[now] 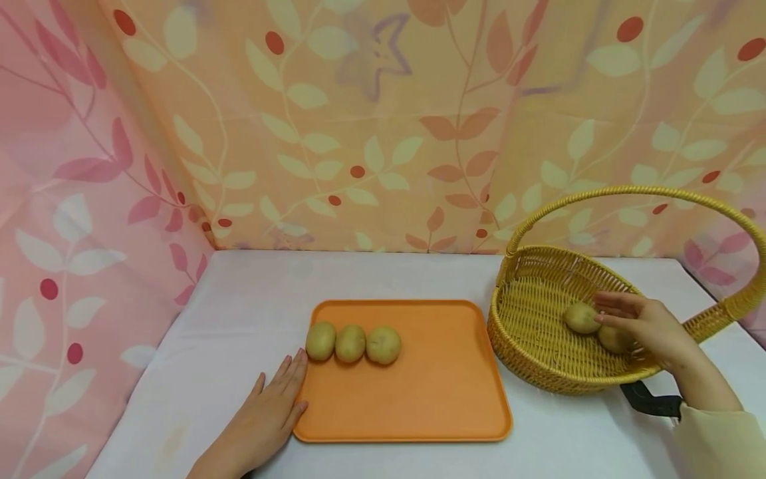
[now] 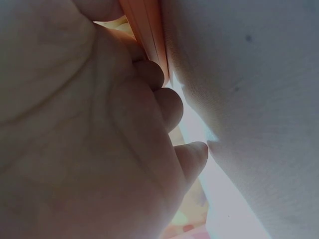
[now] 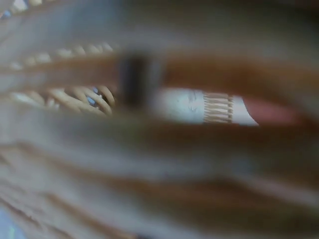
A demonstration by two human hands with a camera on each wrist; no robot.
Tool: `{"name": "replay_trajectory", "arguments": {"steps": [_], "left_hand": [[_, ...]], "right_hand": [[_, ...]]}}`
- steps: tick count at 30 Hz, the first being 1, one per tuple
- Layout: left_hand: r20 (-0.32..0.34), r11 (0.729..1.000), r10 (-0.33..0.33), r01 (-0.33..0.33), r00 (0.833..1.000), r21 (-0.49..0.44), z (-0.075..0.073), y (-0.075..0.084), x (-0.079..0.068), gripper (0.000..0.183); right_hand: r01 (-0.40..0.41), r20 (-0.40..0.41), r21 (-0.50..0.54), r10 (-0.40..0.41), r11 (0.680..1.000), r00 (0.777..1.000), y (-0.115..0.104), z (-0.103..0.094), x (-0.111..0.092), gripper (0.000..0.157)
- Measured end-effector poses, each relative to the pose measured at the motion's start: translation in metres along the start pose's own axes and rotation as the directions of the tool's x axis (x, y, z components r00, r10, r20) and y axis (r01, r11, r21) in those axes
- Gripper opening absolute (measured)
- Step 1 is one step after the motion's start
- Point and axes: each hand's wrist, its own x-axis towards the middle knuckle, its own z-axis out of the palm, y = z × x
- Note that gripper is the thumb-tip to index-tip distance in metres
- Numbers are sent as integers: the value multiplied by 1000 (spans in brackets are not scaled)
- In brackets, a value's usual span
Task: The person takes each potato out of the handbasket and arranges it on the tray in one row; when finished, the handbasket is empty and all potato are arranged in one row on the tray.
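Observation:
Three potatoes, a left one (image 1: pixel 320 341), a middle one (image 1: pixel 350 343) and a right one (image 1: pixel 383 344), sit side by side on an orange tray (image 1: pixel 443 386). My left hand (image 1: pixel 263 416) lies along the tray's left edge with straight fingers touching it; the left wrist view shows the palm beside the orange rim (image 2: pixel 144 30). Inside a yellow woven basket (image 1: pixel 529 326) lie a potato (image 1: pixel 580 318) and, partly under my right hand (image 1: pixel 649 326), another potato (image 1: pixel 615 339). The right hand's extended fingertips are at the first potato's right side. The right wrist view is mostly blurred.
The basket's tall arched handle (image 1: pixel 628 191) rises over its right part. A black strap-like piece (image 1: pixel 649 401) shows under the right wrist. White cloth (image 1: pixel 251 313) covers the table, and a patterned curtain (image 1: pixel 383 133) hangs behind it.

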Motion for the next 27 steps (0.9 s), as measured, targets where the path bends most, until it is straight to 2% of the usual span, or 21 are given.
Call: {"name": "replay_trajectory", "arguments": {"steps": [3,5,8,11,15,20,27], "left_hand": [[-6,1000,6,-5,1000,5,0,0,0,63],[-18,1000,5,-5,1000,14,0,-1,0,63],[-26,1000,2,-2,1000,23,0,-1,0,63],[-16,1000,0,0,1000,13,0,0,0,63],[3,1000,-7,7,1000,8,0,0,0,63],[9,1000,-11,11,1000,13,0,0,0,63],[-6,1000,1,-1,1000,19,1,0,1,63]], "right_hand": [[56,54,-48,-53,997,997,-3,3,1,50],[125,98,-71,-118,990,988,-6,7,3,48],[214,172,-52,-202,975,964,-11,14,6,45],[255,238,-6,-247,967,939,-13,17,6,43],[231,281,23,-228,973,932,-11,17,7,45],[230,293,5,-221,973,930,-9,18,7,47],[233,286,-84,-200,969,937,-13,18,4,49]]}}
